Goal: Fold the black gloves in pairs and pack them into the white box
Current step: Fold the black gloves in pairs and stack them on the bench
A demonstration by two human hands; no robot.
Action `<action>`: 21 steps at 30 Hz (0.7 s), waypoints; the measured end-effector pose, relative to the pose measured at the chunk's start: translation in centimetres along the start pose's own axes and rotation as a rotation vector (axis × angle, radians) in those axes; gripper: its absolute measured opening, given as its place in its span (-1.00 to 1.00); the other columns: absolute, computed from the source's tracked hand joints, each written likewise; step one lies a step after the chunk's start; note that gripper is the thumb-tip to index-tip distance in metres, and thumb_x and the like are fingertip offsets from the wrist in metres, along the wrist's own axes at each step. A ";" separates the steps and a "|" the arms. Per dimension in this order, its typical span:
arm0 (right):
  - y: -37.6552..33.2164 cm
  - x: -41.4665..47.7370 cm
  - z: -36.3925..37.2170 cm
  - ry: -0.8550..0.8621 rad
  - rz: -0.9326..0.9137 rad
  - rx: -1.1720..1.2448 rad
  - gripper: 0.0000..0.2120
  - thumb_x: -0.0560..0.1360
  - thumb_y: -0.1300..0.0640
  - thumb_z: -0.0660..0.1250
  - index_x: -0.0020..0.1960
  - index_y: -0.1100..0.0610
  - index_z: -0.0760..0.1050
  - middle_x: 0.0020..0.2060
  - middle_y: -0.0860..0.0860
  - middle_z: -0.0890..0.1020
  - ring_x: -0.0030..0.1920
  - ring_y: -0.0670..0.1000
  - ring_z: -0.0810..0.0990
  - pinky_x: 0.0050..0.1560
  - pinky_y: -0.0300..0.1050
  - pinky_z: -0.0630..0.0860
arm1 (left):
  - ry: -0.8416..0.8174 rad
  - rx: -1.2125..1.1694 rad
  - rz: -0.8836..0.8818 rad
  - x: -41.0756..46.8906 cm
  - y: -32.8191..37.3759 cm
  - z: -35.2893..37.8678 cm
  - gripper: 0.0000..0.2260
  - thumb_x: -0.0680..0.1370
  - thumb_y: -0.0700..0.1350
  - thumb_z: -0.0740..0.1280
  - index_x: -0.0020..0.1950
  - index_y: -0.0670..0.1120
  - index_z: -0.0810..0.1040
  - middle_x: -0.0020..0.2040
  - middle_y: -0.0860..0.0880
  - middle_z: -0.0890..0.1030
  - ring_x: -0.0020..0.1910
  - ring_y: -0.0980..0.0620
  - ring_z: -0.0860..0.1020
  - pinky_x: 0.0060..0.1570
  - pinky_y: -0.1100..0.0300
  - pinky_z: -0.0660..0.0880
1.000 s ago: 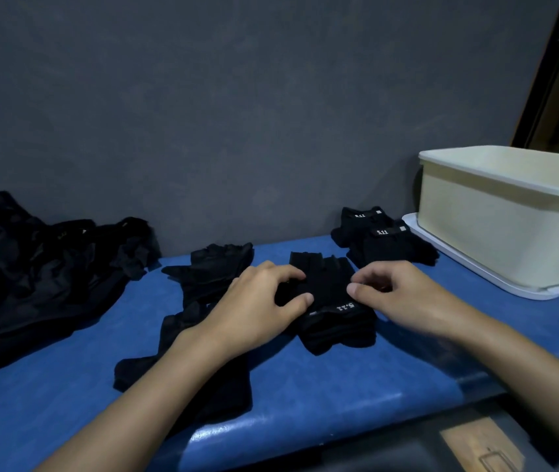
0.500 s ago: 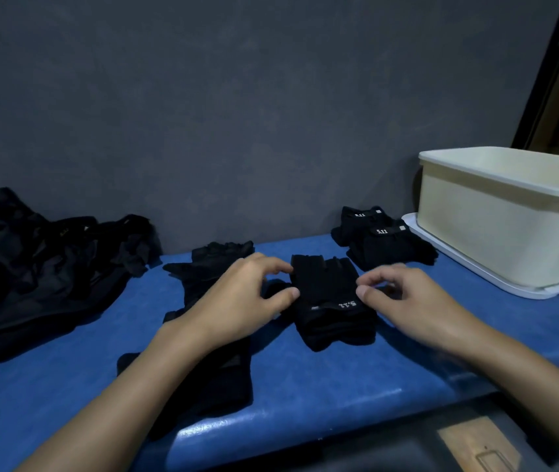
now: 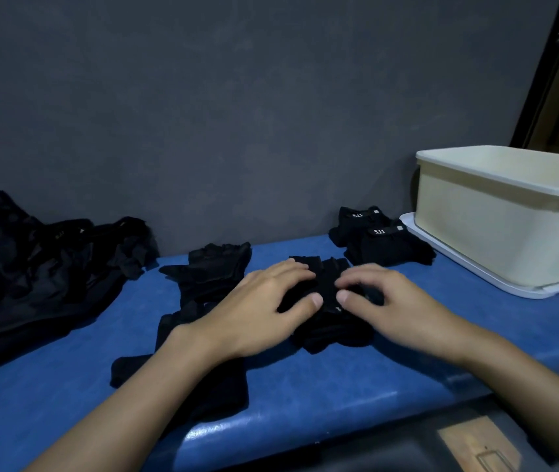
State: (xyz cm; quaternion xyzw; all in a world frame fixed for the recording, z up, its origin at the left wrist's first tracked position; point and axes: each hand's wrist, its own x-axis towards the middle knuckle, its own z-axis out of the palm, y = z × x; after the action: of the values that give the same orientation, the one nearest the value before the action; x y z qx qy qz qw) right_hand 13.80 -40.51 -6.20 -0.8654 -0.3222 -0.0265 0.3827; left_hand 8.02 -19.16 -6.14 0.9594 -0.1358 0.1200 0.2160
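A black glove pair [image 3: 331, 330] lies in the middle of the blue table [image 3: 305, 390]. My left hand [image 3: 261, 311] lies over its left half, thumb pinching the fabric. From the right, my right hand [image 3: 385, 301] curls its fingers over the glove, its thumb almost meeting the left thumb. Two folded pairs [image 3: 387, 247] with white labels sit at the back right. The white box [image 3: 496, 226] stands at the far right on its lid [image 3: 468, 267]; its inside is hidden.
Loose black gloves [image 3: 213, 267] lie left of my hands, and more [image 3: 182, 376] lie under my left forearm. A big heap of black gloves [image 3: 33, 267] fills the left end. A grey wall runs close behind the table. The front edge is near my arms.
Both hands have closed in from the sides and now meet over the middle glove pair, covering most of it. The glove's label is now hidden.
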 end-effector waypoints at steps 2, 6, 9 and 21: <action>0.1 0.8 0.0 0.087 0.023 0.072 -0.84 0.54 0.08 0.34 0.10 0.04 0.61 0.09 -0.13 0.59 0.12 -0.16 0.55 0.14 -0.30 0.44 | 0.016 -0.041 -0.035 0.4 0.0 -0.1 -0.45 0.57 0.26 0.07 0.49 0.05 0.41 0.52 0.13 0.35 0.53 0.26 0.16 0.53 0.09 0.15; 0.5 1.9 0.1 0.051 0.084 0.082 -0.72 0.58 0.08 0.29 0.27 0.04 0.54 0.14 -0.12 0.62 0.18 -0.14 0.55 0.30 -0.14 0.44 | -0.070 0.050 -0.062 0.5 -0.3 0.1 -0.50 0.65 0.19 0.11 0.55 0.03 0.30 0.56 0.12 0.27 0.56 0.23 0.10 0.53 0.12 0.11; 0.8 2.0 0.3 -0.108 0.084 -0.033 -0.59 0.57 0.01 0.29 0.40 0.05 0.43 0.31 -0.09 0.53 0.29 -0.15 0.46 0.33 -0.29 0.32 | -0.159 0.151 -0.071 0.4 -0.7 0.5 -0.43 0.63 0.27 0.06 0.59 0.06 0.19 0.60 0.15 0.16 0.57 0.24 0.03 0.54 0.13 0.05; 1.8 1.8 0.0 -0.292 0.076 -0.202 -0.44 0.59 -0.11 0.21 0.54 0.00 0.21 0.55 -0.17 0.11 0.52 -0.23 0.03 0.47 -0.30 -0.07 | -0.223 0.166 -0.068 0.1 -0.9 0.5 -0.17 0.40 0.49 -0.11 0.61 0.14 0.07 0.62 0.21 0.00 0.57 0.28 -0.09 0.55 0.14 -0.04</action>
State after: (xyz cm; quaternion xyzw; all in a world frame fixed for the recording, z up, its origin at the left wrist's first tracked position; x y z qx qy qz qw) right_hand 16.33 -40.46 -6.82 -0.9058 -0.3371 0.0818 0.2435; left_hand 8.52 -18.68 -6.89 0.9854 -0.1160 0.0162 0.1236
